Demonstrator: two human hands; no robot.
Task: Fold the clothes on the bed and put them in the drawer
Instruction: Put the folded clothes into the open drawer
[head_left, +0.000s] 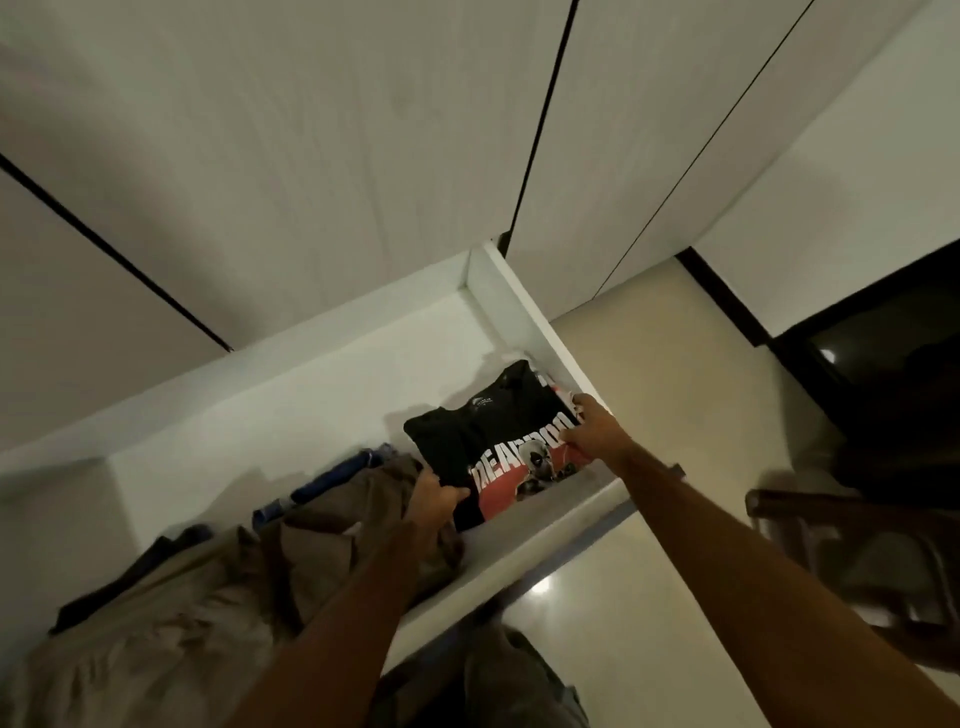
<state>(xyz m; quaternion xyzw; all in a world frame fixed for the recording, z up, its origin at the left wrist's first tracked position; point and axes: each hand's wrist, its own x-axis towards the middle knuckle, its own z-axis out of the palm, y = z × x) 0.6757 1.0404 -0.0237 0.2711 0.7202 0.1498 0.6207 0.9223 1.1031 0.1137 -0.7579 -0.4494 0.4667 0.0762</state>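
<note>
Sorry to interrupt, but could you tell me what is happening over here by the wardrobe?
A person is setting a folded black printed T-shirt into the right end of an open white drawer. The left hand holds its near left edge and the right hand holds its right edge by the drawer's side wall. Brown clothes and a blue garment already lie in the drawer to the left of it.

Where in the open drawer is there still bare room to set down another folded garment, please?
The bare drawer floor lies behind the brown clothes, left of the black printed T-shirt. The front left is crowded; both hands, left hand and right hand, fill the right corner.
</note>
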